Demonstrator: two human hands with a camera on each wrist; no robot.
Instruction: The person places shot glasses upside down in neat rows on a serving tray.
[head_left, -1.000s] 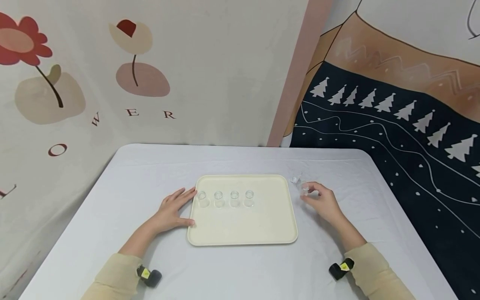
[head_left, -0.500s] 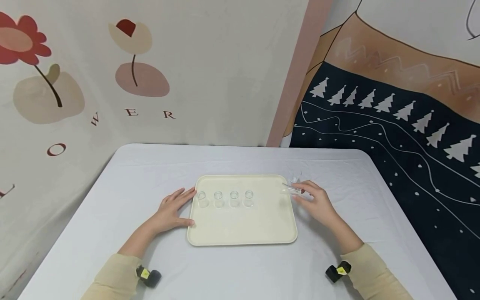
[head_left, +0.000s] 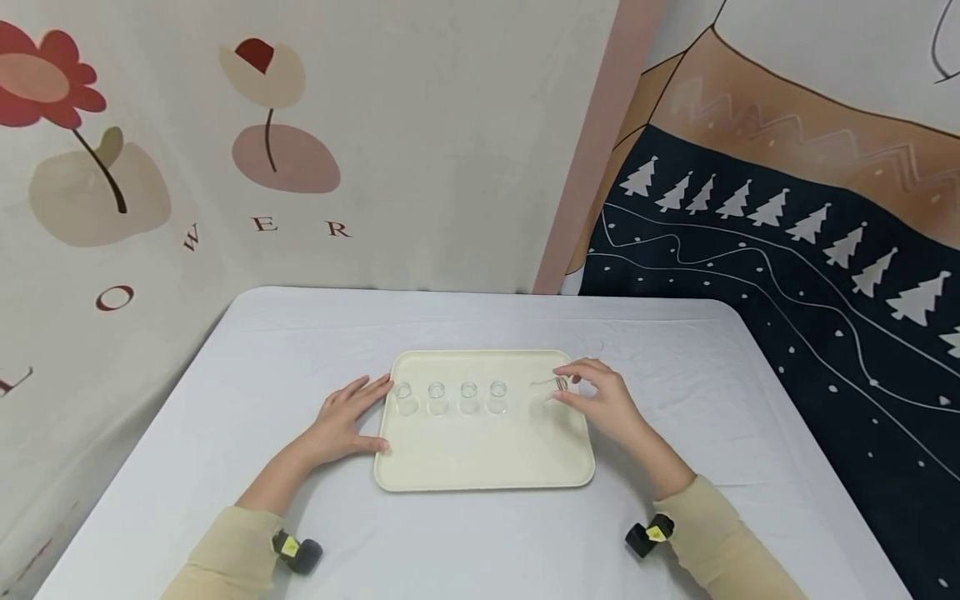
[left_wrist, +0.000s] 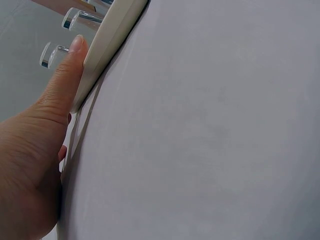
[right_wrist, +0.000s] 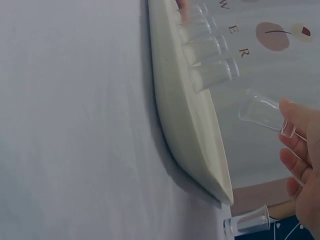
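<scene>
A cream tray [head_left: 480,462] lies on the white table. My left hand [head_left: 341,425] rests against its left edge, fingers straight and thumb spread; in the left wrist view the thumb [left_wrist: 62,82] touches the rim. My right hand [head_left: 603,404] pinches one end of a small clear glass [right_wrist: 262,112] between thumb and fingertips. That glass is tilted nearly sideways above the tray's right part, wide mouth to the left. Several like glasses stand in a row on the tray, from one by the left edge [head_left: 406,400] to one near the middle [head_left: 497,398]. They appear base up.
Another clear glass [right_wrist: 247,221] shows beyond the tray's right end in the right wrist view; my right hand mostly hides it in the head view. A white cloth [head_left: 480,550] covers the table, with printed hangings [head_left: 435,167] behind.
My right hand has moved left from beside the tray to over its right part, carrying the glass and tipping it sideways. The left hand and the row of glasses have stayed put.
</scene>
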